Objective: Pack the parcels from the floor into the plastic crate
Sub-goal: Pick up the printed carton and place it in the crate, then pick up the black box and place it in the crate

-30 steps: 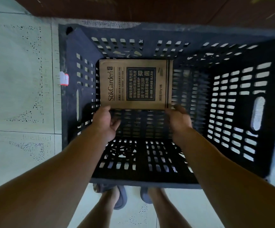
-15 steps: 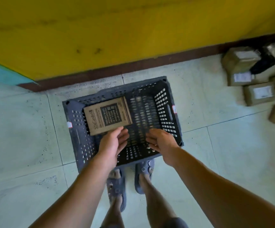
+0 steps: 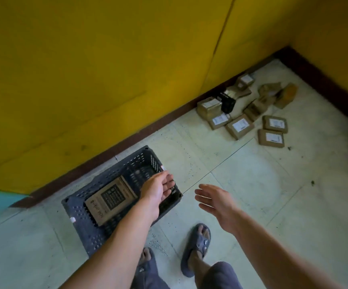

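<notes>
Dark slatted plastic crate (image 3: 79, 215) holding flat brown printed carton (image 3: 110, 200), left hand (image 3: 158, 189) and right hand (image 3: 214, 200) empty, fingers spread, brown cardboard parcels (image 3: 239, 127) by yellow wall (image 3: 106, 69)

Dark grey perforated crate (image 3: 79, 213), brown printed parcel (image 3: 110, 200), yellow wall (image 3: 106, 59), pale speckled floor tiles (image 3: 252, 184)

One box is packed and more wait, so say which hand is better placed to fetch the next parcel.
Right, probably. The right hand is open over bare floor, on the side toward the parcels by the wall. The left hand, open too, hangs over the crate, farther from them.
</notes>
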A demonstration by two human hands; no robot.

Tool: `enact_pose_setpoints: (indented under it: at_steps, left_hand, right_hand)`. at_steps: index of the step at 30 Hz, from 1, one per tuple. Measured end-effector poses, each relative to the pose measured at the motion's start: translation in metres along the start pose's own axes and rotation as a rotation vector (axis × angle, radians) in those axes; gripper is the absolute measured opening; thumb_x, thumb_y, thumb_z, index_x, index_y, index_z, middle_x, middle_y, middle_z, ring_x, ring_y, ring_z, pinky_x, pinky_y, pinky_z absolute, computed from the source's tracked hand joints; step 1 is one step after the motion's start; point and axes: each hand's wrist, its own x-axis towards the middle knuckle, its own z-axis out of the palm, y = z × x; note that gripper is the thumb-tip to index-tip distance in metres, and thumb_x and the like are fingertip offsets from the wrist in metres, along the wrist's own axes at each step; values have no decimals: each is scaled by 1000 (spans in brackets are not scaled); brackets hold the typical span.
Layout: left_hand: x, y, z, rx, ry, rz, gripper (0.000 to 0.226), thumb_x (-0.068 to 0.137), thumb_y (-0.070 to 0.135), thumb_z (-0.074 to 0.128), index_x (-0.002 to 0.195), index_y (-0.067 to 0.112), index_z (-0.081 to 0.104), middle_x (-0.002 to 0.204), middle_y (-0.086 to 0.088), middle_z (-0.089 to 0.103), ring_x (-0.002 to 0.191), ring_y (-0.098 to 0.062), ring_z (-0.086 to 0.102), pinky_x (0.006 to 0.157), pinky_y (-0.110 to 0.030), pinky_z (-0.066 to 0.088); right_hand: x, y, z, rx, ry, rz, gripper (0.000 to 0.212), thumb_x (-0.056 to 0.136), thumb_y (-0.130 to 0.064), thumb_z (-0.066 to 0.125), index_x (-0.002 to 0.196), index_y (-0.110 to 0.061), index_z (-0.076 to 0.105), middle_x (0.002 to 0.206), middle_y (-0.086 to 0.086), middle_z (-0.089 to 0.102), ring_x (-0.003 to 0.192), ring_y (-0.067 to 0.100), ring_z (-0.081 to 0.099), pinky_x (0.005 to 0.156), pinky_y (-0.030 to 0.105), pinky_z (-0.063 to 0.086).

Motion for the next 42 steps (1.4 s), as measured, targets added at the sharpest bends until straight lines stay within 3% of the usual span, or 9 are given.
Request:
enact_pose_setpoints:
  at_steps: [6,12,18,24,33,42]
  left_hand:
    - [-34,9,134,131,-94,56,26,101,20,45,119,11,61,116,-7,69,91,-15,64,72,-24,47]
    - [-45,-12,290,208,-134,97,22,100,20,46,112,11,63,112,-7,69,96,-18,66,79,-28,51]
    - [-43,-20,397,161,-176,49,23,99,20,48,114,13,64,105,-3,71,88,-14,67,69,-24,50]
    - [-4,5,446,220,-124,68,22,99,21,47,112,13,64,110,-5,70,94,-16,66,78,-27,51]
    - [123,68,499,173,-8,-57,19,99,20,48,100,12,66,110,-12,70,97,-23,64,92,-38,49]
    - [235,143,555,181,63,-101,22,100,18,46,113,15,63,108,-3,70,97,-18,66,86,-33,50]
  right_hand:
    - [-23,-46,-126,147,69,-78,23,96,-17,55,115,-8,63,111,10,70,91,19,66,83,32,53]
    - [-10,-95,-276,166,94,-154,19,96,-17,55,112,-10,64,106,7,70,90,18,65,87,32,52]
    - [19,-140,-377,184,133,-159,21,97,-17,53,113,-9,63,104,7,69,90,19,64,86,32,51]
    - [77,-191,-398,160,68,-126,18,97,-20,54,110,-12,64,104,5,71,89,17,66,87,33,53]
    - [211,-297,-402,33,66,-24,20,98,-20,52,112,-12,64,104,5,71,96,19,67,86,32,54]
    - [329,-395,-402,-103,14,68,21,99,-19,51,114,-13,64,105,5,70,98,19,67,82,30,53]
